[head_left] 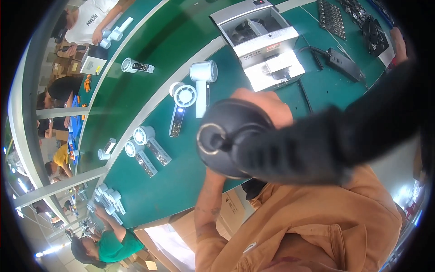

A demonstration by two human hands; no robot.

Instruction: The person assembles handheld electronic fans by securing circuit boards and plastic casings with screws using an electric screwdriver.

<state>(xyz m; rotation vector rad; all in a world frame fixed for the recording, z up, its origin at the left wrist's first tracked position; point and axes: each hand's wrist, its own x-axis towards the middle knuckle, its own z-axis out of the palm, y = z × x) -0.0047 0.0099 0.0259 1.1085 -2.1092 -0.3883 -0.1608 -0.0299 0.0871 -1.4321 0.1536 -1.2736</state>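
A black electric screwdriver (217,136), seen from its round top with a hanging loop, fills the middle, blurred and very close. Its thick black cable runs off to the upper right. Behind it my right hand (267,105) seems wrapped round its body; most fingers are hidden. My left forearm rises from the lower edge and passes behind the screwdriver, hiding that hand. Just beyond the right hand stands a grey screw feeder (272,43) with a brightly lit front. To the left lie light-blue handheld fans, one (183,97) with its handle open and a small light on, another (204,75) beside it.
Two more opened fans (152,145) lie farther left on the green table (181,186). A fan (136,66) rests on the green strip beyond a pale rail. A black power adapter (344,63) and metal parts (331,19) are at right. A co-worker's hand (104,213) touches grouped fans.
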